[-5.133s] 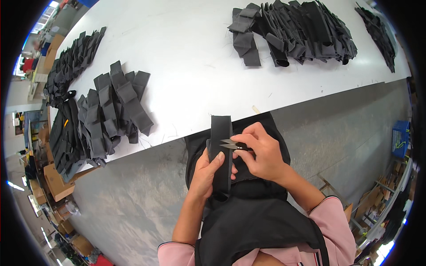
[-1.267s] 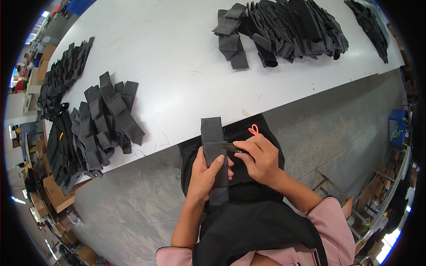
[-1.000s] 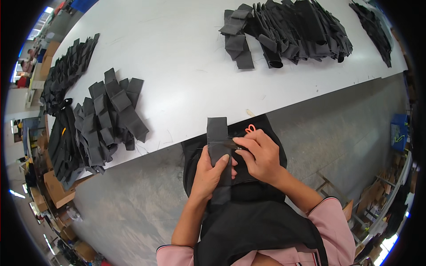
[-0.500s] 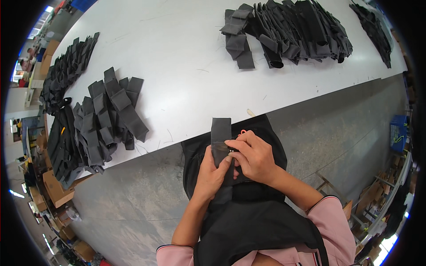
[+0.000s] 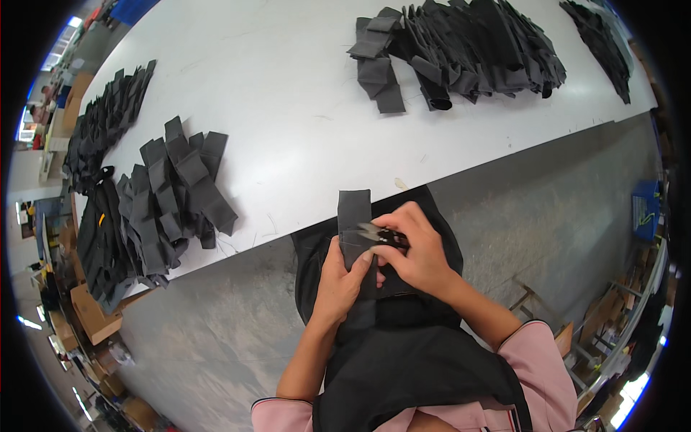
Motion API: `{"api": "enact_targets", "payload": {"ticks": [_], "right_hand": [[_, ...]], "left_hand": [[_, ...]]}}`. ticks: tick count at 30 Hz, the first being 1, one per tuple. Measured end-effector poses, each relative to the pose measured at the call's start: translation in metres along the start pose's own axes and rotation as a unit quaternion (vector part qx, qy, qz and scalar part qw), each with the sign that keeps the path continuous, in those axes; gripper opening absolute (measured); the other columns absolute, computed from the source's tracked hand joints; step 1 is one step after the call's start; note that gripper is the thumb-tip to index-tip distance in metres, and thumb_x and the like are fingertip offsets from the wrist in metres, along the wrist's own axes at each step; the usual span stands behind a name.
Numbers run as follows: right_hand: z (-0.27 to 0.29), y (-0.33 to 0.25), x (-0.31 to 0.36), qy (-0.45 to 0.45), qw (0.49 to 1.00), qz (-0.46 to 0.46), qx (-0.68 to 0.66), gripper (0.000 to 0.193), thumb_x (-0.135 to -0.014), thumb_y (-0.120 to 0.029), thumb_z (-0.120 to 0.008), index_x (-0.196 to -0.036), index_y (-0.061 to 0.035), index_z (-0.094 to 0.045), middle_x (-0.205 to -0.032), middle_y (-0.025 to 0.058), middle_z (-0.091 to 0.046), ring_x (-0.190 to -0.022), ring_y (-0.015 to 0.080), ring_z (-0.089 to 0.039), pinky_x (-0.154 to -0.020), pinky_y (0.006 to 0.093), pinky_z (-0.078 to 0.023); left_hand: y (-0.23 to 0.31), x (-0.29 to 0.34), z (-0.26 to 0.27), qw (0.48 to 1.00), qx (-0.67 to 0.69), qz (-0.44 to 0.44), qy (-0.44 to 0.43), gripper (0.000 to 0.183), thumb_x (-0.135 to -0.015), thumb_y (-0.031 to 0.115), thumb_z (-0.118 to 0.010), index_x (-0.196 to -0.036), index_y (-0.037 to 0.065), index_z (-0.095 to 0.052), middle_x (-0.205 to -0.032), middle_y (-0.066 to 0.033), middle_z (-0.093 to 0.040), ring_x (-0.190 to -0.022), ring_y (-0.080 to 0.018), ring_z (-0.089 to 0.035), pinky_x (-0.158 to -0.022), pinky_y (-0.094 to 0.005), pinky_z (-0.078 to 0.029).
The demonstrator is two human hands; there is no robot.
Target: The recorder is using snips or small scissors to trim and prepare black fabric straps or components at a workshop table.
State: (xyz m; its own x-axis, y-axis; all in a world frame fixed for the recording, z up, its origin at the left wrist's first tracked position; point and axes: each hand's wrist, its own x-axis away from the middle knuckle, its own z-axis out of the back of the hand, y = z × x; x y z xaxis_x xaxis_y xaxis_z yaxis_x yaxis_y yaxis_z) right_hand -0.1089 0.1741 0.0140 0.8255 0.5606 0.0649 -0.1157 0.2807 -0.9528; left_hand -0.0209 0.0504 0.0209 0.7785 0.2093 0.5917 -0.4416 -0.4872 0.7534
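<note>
So we've got a big white table taking up the top of the view, its near edge running on a slant, with grey floor below it. A black apron covers the person's front, pink sleeves either side. We count a big pile of dark cloth pieces toward the back right of the table, then a grey pile at the near left, a darker bundle with an orange spot just beside that, and another heap behind those two. Off the table we can see an open box down on the left and a blue crate over on the right.

Now the hands. Left hand is clamped on a dark grey strip, thumb on the face, fingers round behind. The strip stands lengthwise over the lap, top end overlapping the table edge as we look down. Right hand has clippers pinched between thumb and fingers, blades a bit apart and pointing left across the strip; we can't tell if they touch it. Smallest stuff: a pale sliver at the table edge and loose threads.
</note>
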Motion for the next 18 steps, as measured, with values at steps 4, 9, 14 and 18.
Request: {"api": "enact_targets", "payload": {"ticks": [4, 9, 14, 18], "right_hand": [[-0.007, 0.012, -0.002, -0.025, 0.998, 0.021, -0.052, 0.026, -0.07, 0.005, -0.068, -0.094, -0.0027, -0.06, -0.077, 0.0055, -0.047, -0.062, 0.0149, -0.058, -0.051, 0.0295, -0.048], [-0.016, 0.007, 0.009, 0.008, 0.989, -0.048, -0.138, 0.026, -0.071, 0.005, -0.067, -0.095, -0.0039, -0.061, -0.077, 0.0051, -0.047, -0.061, 0.0146, -0.056, -0.047, 0.0282, -0.045], [-0.001, 0.009, 0.0, 0.014, 0.966, 0.202, 0.159, 0.027, -0.069, -0.005, -0.069, -0.095, -0.0073, -0.062, -0.081, 0.0052, -0.051, -0.058, 0.0186, -0.054, -0.049, 0.0286, -0.043], [0.007, 0.007, -0.002, 0.0, 0.939, 0.28, 0.198, 0.026, -0.067, -0.006, -0.069, -0.093, -0.0058, -0.064, -0.076, 0.0028, -0.051, -0.056, 0.0168, -0.053, -0.049, 0.0276, -0.04]], "left_hand": [[-0.005, 0.002, 0.007, 0.998, 0.065, -0.006, -0.015, 0.023, -0.093, 0.01, -0.053, -0.112, 0.001, -0.043, -0.091, -0.0087, -0.061, -0.07, -0.0136, -0.062, -0.065, -0.0269, -0.054], [-0.01, 0.006, 0.011, 0.998, 0.063, 0.015, -0.014, 0.024, -0.094, 0.011, -0.053, -0.113, 0.001, -0.043, -0.093, -0.009, -0.06, -0.074, -0.0146, -0.063, -0.068, -0.028, -0.054], [-0.01, 0.006, 0.01, 0.999, 0.034, 0.012, -0.013, 0.023, -0.095, 0.011, -0.051, -0.113, 0.001, -0.041, -0.093, -0.0101, -0.06, -0.075, -0.0147, -0.062, -0.067, -0.0283, -0.054], [-0.006, 0.008, 0.008, 0.999, 0.027, 0.025, -0.036, 0.023, -0.095, 0.01, -0.05, -0.113, 0.001, -0.039, -0.091, -0.0111, -0.06, -0.074, -0.015, -0.062, -0.067, -0.0282, -0.054]]}}
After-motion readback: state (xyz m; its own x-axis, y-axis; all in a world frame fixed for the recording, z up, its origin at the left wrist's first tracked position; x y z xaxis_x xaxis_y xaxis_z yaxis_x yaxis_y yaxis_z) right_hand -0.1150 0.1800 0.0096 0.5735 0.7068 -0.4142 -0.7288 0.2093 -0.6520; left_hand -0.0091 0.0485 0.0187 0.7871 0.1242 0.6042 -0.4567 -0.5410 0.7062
